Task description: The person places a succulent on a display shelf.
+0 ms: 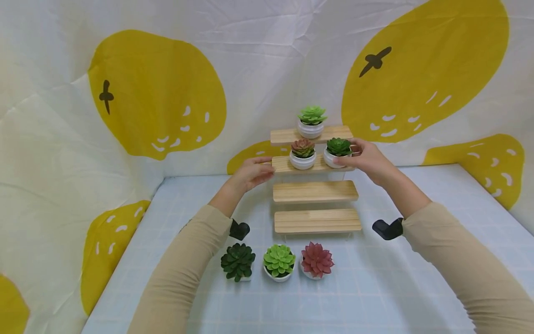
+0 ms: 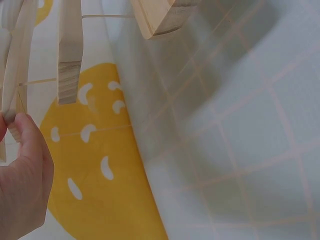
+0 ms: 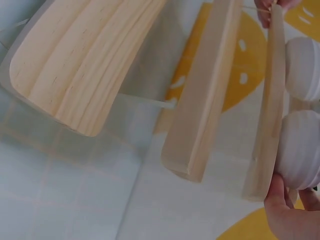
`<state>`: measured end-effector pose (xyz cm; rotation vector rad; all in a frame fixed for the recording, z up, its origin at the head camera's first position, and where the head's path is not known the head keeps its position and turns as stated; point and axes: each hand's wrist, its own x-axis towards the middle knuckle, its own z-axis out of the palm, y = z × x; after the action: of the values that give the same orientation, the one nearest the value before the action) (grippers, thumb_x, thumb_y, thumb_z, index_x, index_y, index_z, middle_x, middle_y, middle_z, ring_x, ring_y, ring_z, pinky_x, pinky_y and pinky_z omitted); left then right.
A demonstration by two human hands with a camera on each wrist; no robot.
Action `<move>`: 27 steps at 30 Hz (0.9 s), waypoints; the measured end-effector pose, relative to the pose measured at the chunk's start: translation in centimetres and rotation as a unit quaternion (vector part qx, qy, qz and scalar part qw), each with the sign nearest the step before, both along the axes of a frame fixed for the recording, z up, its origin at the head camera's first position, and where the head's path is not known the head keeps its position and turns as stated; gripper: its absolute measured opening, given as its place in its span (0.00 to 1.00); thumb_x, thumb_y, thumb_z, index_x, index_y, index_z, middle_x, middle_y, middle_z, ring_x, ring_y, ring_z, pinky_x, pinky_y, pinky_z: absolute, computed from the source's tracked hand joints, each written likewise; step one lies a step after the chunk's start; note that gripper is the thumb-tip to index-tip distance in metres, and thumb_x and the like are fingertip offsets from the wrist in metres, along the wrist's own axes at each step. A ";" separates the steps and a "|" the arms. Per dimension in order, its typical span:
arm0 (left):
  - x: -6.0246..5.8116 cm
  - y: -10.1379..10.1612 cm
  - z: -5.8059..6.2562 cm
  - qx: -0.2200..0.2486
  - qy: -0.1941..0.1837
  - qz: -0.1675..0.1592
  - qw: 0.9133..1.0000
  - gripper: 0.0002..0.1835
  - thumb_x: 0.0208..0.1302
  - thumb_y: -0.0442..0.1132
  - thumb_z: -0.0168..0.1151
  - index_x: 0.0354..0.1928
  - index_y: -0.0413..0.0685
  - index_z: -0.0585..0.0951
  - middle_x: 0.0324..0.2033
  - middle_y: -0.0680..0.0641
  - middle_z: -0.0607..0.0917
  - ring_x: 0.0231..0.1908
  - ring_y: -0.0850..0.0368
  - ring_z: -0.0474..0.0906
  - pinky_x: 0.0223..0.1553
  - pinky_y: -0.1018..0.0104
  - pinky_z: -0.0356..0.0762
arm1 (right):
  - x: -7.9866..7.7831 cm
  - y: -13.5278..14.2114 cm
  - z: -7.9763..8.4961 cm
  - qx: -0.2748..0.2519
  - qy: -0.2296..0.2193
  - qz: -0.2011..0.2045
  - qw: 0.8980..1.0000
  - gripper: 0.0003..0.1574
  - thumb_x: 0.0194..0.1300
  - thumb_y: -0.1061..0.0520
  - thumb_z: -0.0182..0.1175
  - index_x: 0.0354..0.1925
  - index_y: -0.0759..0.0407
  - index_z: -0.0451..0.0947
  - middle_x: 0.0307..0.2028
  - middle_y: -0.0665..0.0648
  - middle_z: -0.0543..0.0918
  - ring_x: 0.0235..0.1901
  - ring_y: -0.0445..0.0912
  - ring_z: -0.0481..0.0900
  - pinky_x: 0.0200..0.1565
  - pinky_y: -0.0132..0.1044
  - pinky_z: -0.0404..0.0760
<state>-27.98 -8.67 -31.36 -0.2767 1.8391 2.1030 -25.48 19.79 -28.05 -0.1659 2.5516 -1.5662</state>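
Observation:
A tiered wooden display stand [image 1: 315, 191] rises at the back of the table. My left hand [image 1: 252, 174] pinches the left end of its second shelf from the top, and the left wrist view shows the thumb [image 2: 31, 142] against the wood. On that shelf's right side, my right hand [image 1: 371, 161] grips the white pot of a dark green succulent [image 1: 339, 147], which sits on the board. Beside it stands a reddish-green succulent [image 1: 302, 149] in a similar white pot [image 3: 303, 67]. A bright green succulent [image 1: 312, 116] occupies the top shelf.
In front of the stand sit a dark green succulent [image 1: 238, 262], a light green one [image 1: 279, 261] and a red one [image 1: 317, 260]. A white cloth [image 1: 271, 55] with yellow fruit prints hangs behind the pale checked table [image 1: 375, 297].

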 end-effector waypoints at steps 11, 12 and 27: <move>0.2 -0.2 0.1 0.007 -0.002 0.000 1.000 0.27 0.61 0.22 0.55 0.64 0.37 0.67 0.57 0.36 0.71 0.42 0.52 0.72 0.58 0.60 0.69 | -0.4 -0.3 -0.3 -0.016 -0.002 -0.004 1.000 0.51 0.61 0.54 0.63 0.71 0.64 0.45 0.63 0.69 0.58 0.57 0.57 0.61 0.58 0.50 0.66; 0.3 -0.1 0.1 0.007 -0.002 -0.001 1.000 0.27 0.61 0.22 0.55 0.64 0.37 0.67 0.57 0.36 0.71 0.42 0.52 0.72 0.59 0.60 0.68 | -0.5 -0.3 -0.3 -0.017 -0.002 -0.004 1.000 0.51 0.61 0.54 0.63 0.71 0.64 0.45 0.63 0.69 0.58 0.57 0.57 0.61 0.58 0.50 0.66; 0.2 0.1 0.2 0.008 -0.002 -0.001 1.000 0.27 0.60 0.22 0.55 0.63 0.37 0.68 0.58 0.36 0.71 0.38 0.54 0.73 0.58 0.61 0.69 | 0.5 0.8 0.1 -0.027 0.000 0.005 1.000 0.51 0.60 0.55 0.63 0.71 0.65 0.45 0.64 0.71 0.56 0.62 0.62 0.57 0.62 0.55 0.61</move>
<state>-27.78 -8.59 -31.15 -0.2751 1.8191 2.1120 -24.99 20.59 -27.98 -0.1829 2.5060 -1.6315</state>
